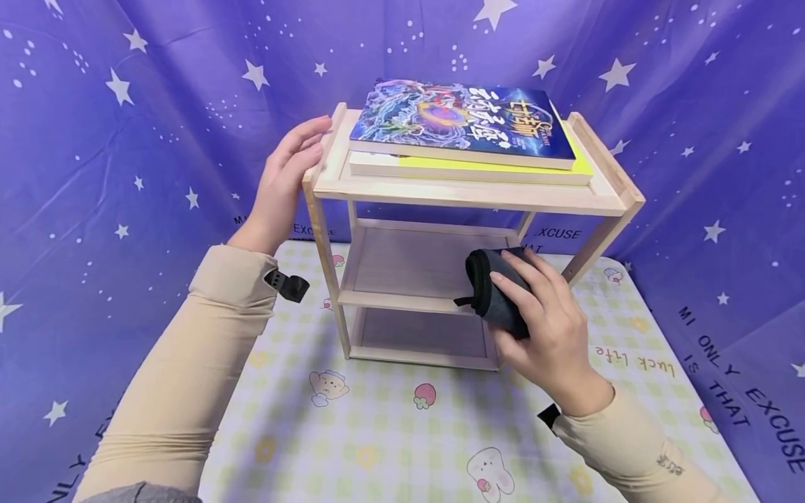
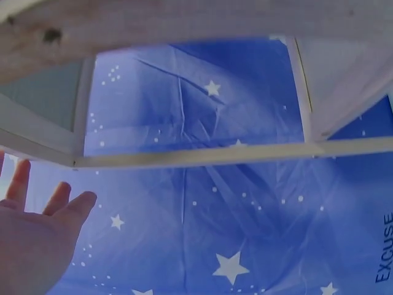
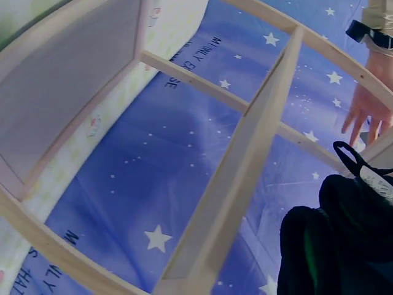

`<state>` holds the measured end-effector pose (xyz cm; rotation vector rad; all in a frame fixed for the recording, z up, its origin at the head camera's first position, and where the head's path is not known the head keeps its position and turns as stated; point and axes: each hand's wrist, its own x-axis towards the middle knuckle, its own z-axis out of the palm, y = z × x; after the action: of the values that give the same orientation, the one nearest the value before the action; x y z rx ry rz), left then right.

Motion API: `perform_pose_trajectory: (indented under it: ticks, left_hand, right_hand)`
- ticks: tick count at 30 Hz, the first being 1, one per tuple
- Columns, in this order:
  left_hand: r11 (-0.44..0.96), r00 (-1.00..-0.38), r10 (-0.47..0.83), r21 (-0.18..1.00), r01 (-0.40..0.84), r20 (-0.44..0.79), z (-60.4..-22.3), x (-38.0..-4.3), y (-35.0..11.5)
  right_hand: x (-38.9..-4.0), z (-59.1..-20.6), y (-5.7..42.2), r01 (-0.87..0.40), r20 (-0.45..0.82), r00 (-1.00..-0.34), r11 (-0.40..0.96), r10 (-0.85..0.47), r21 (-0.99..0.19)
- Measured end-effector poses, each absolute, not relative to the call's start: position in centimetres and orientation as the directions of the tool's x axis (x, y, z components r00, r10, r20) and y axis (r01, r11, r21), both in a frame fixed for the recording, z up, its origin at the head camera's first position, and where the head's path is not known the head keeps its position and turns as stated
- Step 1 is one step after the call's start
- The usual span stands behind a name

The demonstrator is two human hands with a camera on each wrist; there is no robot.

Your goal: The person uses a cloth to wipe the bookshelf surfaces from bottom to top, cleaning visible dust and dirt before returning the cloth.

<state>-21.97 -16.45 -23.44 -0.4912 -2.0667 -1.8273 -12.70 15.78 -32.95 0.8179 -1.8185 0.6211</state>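
Observation:
A small wooden shelf rack (image 1: 468, 199) with three tiers stands on the table. My left hand (image 1: 286, 178) rests at the left end of its top tier, fingers mostly straight against the side rail; in the left wrist view the same hand (image 2: 46, 236) shows at the lower left. In front of the middle tier's right part, my right hand (image 1: 550, 325) grips a dark grey folded cloth (image 1: 506, 286) with black edging and a small loop. The right wrist view shows the cloth (image 3: 350, 246) with a white tag by its loop; the gripping fingers are hidden there.
Two stacked books lie on the top tier: a blue illustrated one (image 1: 459, 122) above a yellow-edged one (image 1: 503, 170). A checked tablecloth (image 1: 390, 440) with cartoon prints covers the table. Purple star-printed curtains (image 1: 189, 91) hang behind and at both sides.

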Motion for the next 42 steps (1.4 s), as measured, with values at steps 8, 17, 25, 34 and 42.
perform_pose_trajectory:
  ticks: [8,17,25,34,42]
  left_hand:
    - [0.188,-0.883,0.092,0.863,0.469,0.46,-23.4,-23.1,-16.5]
    - [-0.07,-0.852,0.04,0.852,0.518,0.521,-24.4,-23.7,-14.8]
    - [-0.136,-0.851,0.018,0.845,0.518,0.525,-24.6,-23.5,-14.0]
    - [-0.116,-0.85,0.03,0.846,0.52,0.526,-24.9,-23.5,-14.0]
    - [-0.128,-0.853,0.028,0.848,0.514,0.521,-24.9,-23.5,-14.0]
  right_hand:
    - [-12.7,-30.7,14.6,-0.809,0.956,-0.203,0.586,-0.212,-0.041]
    - [-12.6,-28.0,13.2,-0.855,0.996,-0.061,0.518,-0.059,-0.022]
    - [-12.9,-27.2,12.9,-0.847,0.991,0.104,0.53,0.082,0.045]
    - [-14.3,-24.6,14.1,-0.698,0.989,-0.093,0.716,-0.111,0.014]
    - [-15.7,-25.3,13.8,-0.639,0.982,-0.084,0.765,-0.168,0.076]
